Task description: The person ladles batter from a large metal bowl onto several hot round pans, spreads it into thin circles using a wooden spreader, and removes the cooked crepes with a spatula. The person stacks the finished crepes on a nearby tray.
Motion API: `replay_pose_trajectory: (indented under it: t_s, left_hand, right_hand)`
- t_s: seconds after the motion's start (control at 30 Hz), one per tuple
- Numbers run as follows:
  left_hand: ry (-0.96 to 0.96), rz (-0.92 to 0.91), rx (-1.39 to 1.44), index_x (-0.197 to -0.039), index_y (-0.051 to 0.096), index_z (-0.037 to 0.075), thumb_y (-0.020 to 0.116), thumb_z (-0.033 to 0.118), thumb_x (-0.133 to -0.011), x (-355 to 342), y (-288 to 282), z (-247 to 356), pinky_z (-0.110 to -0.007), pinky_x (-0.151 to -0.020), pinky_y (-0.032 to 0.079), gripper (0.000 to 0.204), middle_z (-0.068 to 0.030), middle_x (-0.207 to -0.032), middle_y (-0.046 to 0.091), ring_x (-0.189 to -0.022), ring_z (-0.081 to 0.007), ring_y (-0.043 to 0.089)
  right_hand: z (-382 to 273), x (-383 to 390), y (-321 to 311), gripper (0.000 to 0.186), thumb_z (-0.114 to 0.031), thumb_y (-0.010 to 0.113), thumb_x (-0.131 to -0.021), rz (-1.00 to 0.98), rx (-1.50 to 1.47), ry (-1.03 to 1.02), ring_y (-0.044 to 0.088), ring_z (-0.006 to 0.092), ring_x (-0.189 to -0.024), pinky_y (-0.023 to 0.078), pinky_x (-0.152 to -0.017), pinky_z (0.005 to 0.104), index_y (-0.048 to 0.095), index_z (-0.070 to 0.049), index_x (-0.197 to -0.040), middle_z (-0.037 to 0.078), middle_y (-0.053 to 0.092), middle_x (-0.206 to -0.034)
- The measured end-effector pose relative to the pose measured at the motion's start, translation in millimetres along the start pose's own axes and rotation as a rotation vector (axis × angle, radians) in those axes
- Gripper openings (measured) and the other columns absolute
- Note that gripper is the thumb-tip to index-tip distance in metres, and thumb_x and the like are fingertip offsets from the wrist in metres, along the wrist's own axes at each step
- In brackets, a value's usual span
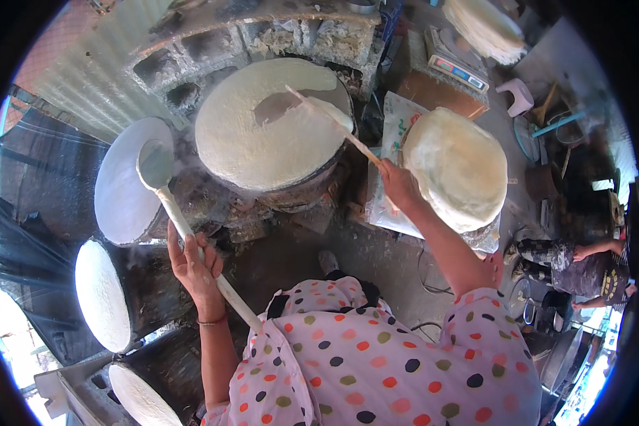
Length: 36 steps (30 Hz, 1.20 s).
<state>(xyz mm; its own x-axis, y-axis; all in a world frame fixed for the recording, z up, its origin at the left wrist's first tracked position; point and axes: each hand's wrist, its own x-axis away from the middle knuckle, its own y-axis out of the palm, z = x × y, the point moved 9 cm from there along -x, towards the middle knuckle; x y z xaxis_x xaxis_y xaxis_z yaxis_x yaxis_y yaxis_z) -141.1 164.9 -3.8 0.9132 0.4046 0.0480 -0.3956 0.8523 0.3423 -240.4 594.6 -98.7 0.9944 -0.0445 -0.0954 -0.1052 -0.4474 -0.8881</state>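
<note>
My left hand (pixel 195 273) grips the long pale handle of a ladle (pixel 156 162), whose round bowl hangs over the right part of an upright-looking pale griddle (pixel 117 192) at the left. In my right hand (pixel 397 184) is a thin wooden stick (pixel 355 142), reaching up over the large round griddle (pixel 263 156) in the middle. Batter coats most of that griddle, with a darker bare patch near its centre, beside the stick's tip. Just right of my right hand, a thick stack of round pale sheets (pixel 456 177) rests on a printed sack (pixel 397 121).
Concrete blocks (pixel 255 39) border the back. More round griddles (pixel 103 298) line the left. At the back right are a digital scale (pixel 458 67), another pale stack (pixel 479 21) and a plastic stool (pixel 515 96). A person (pixel 575 273) is at the far right. Cables (pixel 433 284) lie on the floor.
</note>
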Motion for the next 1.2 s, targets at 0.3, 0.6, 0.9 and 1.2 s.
replay_pose_trajectory:
  t_s: [0.3,0.6,0.9,1.2]
  left_hand:
    - [0.009,0.099,-0.058,-0.144,0.034,0.014,0.050,0.017,-0.098,3.9,9.3,11.4,-0.015,-0.038,0.027,0.048,-0.0018,-0.082,0.048,-0.049,-0.0012,0.034]
    - [-0.045,0.114,-0.051,-0.143,0.036,0.014,0.051,0.017,-0.098,2.3,3.2,-2.2,-0.015,-0.038,0.027,0.048,-0.0020,-0.082,0.049,-0.049,-0.0014,0.035]
    - [-0.051,-0.006,0.020,-0.142,0.036,0.014,0.051,0.016,-0.098,-2.0,15.9,-1.8,-0.015,-0.037,0.027,0.047,-0.0029,-0.083,0.049,-0.049,-0.0019,0.035]
    - [-0.026,-0.025,0.018,-0.143,0.035,0.013,0.049,0.015,-0.098,0.0,9.0,10.3,-0.016,-0.037,0.028,0.047,-0.0029,-0.083,0.049,-0.050,-0.0019,0.035]
  right_hand:
    - [-13.0,-176.6,-3.9,0.024,-0.029,0.045,-0.094,0.065,-0.071,-0.044,0.058,0.0459,-0.093,0.047,-0.079,0.0540,0.059,-0.011,-0.101,0.024,0.063,-0.095]
    - [-28.2,-44.6,30.2,0.033,-0.031,0.050,-0.094,0.182,-0.404,0.081,0.062,0.0386,-0.097,0.049,-0.083,0.0437,0.056,-0.023,-0.126,0.018,0.066,-0.102]
    - [-45.4,-24.3,19.9,0.032,-0.022,0.053,-0.093,0.306,-0.515,0.125,0.061,0.0379,-0.099,0.050,-0.083,0.0427,0.058,-0.010,-0.122,0.018,0.065,-0.107]
    - [-153.6,12.0,44.9,0.032,-0.023,0.051,-0.093,0.046,-0.480,0.056,0.061,0.0407,-0.093,0.050,-0.079,0.0454,0.058,-0.012,-0.122,0.022,0.064,-0.102]
